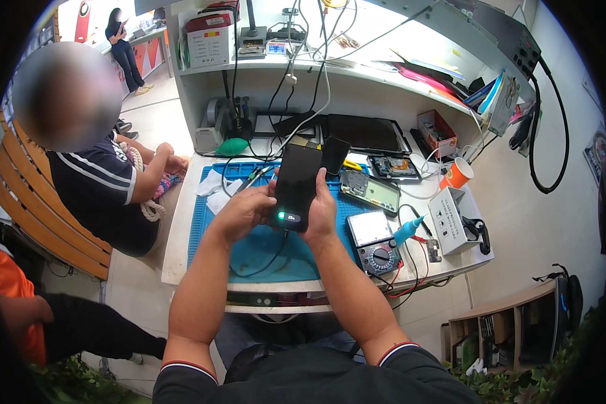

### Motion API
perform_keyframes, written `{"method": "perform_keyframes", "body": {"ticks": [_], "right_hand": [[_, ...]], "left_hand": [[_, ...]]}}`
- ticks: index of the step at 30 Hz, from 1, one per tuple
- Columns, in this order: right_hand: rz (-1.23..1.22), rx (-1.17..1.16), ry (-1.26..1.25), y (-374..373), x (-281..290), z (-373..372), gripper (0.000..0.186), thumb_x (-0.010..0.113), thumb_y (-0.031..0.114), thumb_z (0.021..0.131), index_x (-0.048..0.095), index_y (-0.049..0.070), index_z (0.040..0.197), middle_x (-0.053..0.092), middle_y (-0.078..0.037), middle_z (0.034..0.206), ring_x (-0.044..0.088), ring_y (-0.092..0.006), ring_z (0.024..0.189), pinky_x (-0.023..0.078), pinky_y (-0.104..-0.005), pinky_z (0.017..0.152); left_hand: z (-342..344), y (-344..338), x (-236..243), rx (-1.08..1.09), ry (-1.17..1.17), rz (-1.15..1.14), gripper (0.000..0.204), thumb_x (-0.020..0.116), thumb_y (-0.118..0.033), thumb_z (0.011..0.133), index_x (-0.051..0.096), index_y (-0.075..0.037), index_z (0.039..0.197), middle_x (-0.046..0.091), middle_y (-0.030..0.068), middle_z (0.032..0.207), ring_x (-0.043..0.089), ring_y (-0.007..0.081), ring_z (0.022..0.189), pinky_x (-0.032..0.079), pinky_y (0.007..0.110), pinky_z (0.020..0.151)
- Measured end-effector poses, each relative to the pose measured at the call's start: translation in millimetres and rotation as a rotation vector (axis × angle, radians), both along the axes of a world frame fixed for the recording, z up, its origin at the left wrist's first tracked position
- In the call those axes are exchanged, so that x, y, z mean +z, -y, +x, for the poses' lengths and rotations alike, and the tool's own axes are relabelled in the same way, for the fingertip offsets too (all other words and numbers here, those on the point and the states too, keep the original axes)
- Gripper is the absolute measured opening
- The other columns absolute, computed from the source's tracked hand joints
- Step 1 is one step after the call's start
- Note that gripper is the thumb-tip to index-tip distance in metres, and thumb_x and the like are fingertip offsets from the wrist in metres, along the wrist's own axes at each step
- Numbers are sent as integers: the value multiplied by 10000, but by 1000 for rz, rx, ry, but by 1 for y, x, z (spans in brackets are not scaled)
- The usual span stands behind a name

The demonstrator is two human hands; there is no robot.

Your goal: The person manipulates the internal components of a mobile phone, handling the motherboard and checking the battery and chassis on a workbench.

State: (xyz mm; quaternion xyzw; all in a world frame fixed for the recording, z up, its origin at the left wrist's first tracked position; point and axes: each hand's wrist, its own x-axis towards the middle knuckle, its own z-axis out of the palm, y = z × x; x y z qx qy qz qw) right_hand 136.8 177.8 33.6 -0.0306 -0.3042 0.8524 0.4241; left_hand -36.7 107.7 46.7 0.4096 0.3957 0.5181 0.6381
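A black smartphone (297,183) is held up in front of me over the blue repair mat (269,252). Its screen is dark except for a small green charging indicator near the bottom. My left hand (244,210) grips its left edge, thumb on the front. Along the right edge, my right hand (322,212) has its fingers closed round the phone. A dark cable (266,264) runs up from the mat toward the phone's lower end; the plug itself is hard to see. Behind the phone, a dark phone-sized panel (335,153) lies at the mat's far side.
An opened phone (369,191), an analog multimeter (377,250) and a blue-capped bottle (408,231) lie to the right. Beyond them stand a white box (449,222) and an orange cup (456,174). White tissues (217,190) lie at left. A person (108,182) sits beyond the bench's left edge.
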Motion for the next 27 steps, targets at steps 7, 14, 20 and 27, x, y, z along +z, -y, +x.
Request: {"method": "perform_keyframes", "body": {"ticks": [7, 14, 20, 27], "right_hand": [[-25, -82, 43, 5, 6, -3, 730, 283, 625, 1122, 584, 18, 1393, 718, -157, 1193, 743, -283, 1045, 643, -424, 886], [-5, -18, -18, 0, -2, -2, 691, 295, 594, 1133, 538, 22, 1436, 662, -166, 1287, 699, -311, 1112, 596, -465, 976], [-14, -34, -16, -1, -3, -3, 696, 296, 597, 1132, 533, 19, 1438, 659, -172, 1289, 694, -314, 1116, 589, -468, 988], [-7, -15, -6, 1, 0, -1, 700, 289, 601, 1131, 542, 22, 1432, 666, -159, 1285, 700, -301, 1110, 600, -460, 968]], "left_hand": [[1, 2, 3, 2, 2, -5, 336, 556, -141, 1002, 637, -10, 1301, 705, 34, 1151, 711, 123, 937, 576, 315, 844], [1, 0, -1, 20, -22, 19, 355, 513, -165, 1002, 630, 7, 1290, 721, 98, 1079, 706, 191, 925, 578, 382, 834], [1, 0, 0, 16, -22, 0, 345, 529, -156, 1003, 633, -3, 1294, 720, 70, 1107, 712, 165, 930, 582, 353, 842], [-1, 1, 1, 0, -3, -19, 323, 553, -127, 1004, 640, -25, 1298, 702, 19, 1158, 709, 114, 953, 575, 305, 846]]}}
